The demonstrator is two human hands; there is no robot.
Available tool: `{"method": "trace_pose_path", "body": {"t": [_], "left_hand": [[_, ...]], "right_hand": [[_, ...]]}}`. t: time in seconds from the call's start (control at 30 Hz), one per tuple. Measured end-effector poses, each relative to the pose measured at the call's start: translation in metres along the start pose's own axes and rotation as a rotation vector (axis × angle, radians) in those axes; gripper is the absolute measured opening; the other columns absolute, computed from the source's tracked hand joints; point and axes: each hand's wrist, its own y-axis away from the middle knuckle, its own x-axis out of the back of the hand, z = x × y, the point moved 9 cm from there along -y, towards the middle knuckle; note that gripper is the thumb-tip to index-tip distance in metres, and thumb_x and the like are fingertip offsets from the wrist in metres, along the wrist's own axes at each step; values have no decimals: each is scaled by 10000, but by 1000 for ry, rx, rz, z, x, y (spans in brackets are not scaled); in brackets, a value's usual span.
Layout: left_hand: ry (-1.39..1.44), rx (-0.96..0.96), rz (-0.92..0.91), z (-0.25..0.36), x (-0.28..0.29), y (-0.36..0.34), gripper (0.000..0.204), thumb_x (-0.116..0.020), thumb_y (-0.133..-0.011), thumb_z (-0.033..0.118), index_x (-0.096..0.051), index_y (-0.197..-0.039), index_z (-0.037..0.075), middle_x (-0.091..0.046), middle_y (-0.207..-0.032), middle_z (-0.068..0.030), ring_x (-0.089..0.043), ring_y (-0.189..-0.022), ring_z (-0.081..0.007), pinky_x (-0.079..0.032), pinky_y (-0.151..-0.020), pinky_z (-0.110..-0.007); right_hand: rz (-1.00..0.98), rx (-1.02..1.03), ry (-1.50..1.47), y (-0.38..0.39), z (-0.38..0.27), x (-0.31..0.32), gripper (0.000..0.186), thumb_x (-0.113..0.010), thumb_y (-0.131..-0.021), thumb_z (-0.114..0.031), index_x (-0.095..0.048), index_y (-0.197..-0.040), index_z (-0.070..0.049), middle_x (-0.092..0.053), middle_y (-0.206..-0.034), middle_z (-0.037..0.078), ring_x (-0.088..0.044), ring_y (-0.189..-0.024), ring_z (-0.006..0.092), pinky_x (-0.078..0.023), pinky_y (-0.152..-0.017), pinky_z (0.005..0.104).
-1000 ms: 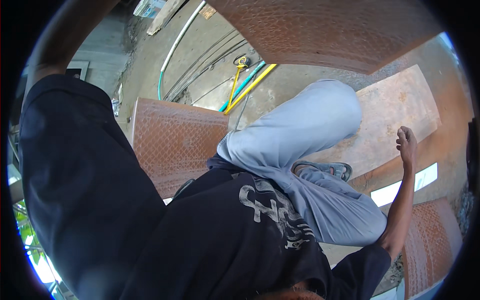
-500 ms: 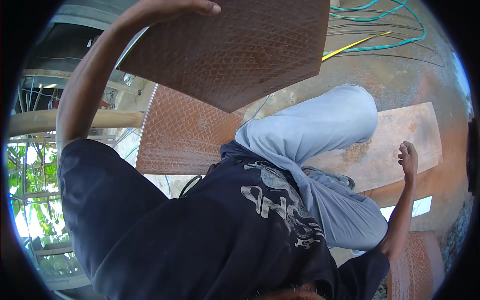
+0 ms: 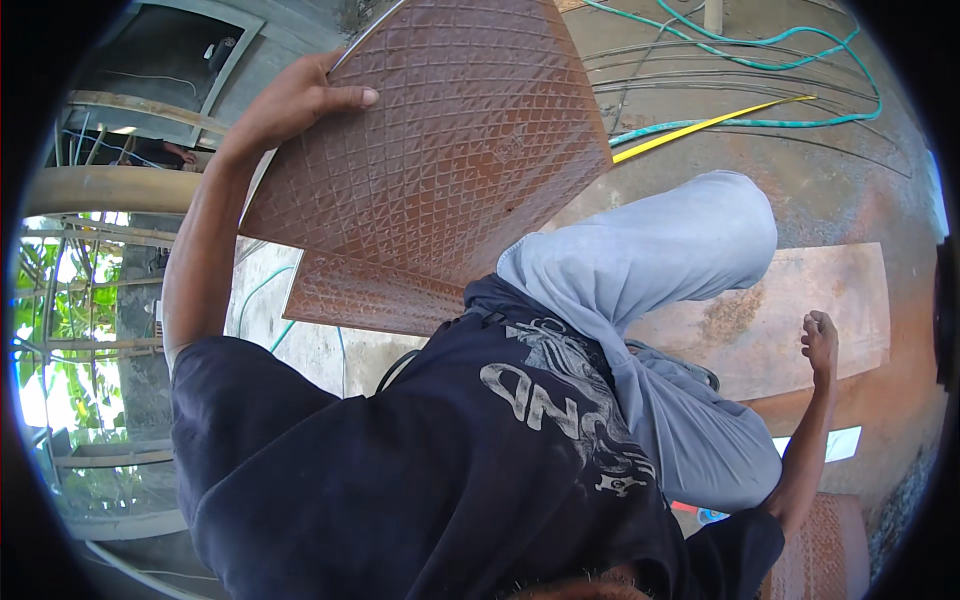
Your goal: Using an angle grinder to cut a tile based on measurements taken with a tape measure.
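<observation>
A large brown board [image 3: 450, 120] with a raised diamond grid is held up tilted at the upper middle. My left hand [image 3: 300, 105] grips its left edge, with the thumb lying on the gridded face and the fingers hidden behind. Below it, partly covered, is another brown gridded board [image 3: 370, 297]. Off to the right, my right hand [image 3: 818, 345] hangs free above a pale, stained board [image 3: 845, 290] on the ground. Its fingers are loosely bent, a little apart, and hold nothing.
A yellow strip [image 3: 710, 122], a green hose [image 3: 770, 123] and several thin rods lie on the ground at the upper right. Near my right forearm are a white flat piece [image 3: 843, 444] and another brown board [image 3: 825, 545]. A pole [image 3: 110, 190] crosses the left side, with another person's hand [image 3: 182, 153] beyond.
The held board has shifted left and turned so more of its gridded face shows, covering more of the board below. My left hand has come left and down with it. My right hand has barely moved.
</observation>
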Motion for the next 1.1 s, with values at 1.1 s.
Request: {"method": "trace_pose_path", "body": {"t": [1.1], "left_hand": [[-79,374,-35,-195,-54,-29,517,-733,-796,194,-572,-1245,-8,-676,-1054,-224,-651,-991,-318,-465,-897,-380]], "right_hand": [[-182,-212,119,-48,-29,-39,335,-548,-932,-313,-571,-1162,-70,-543,-851,3,-520,-667,100,-443,-536,247]]}}
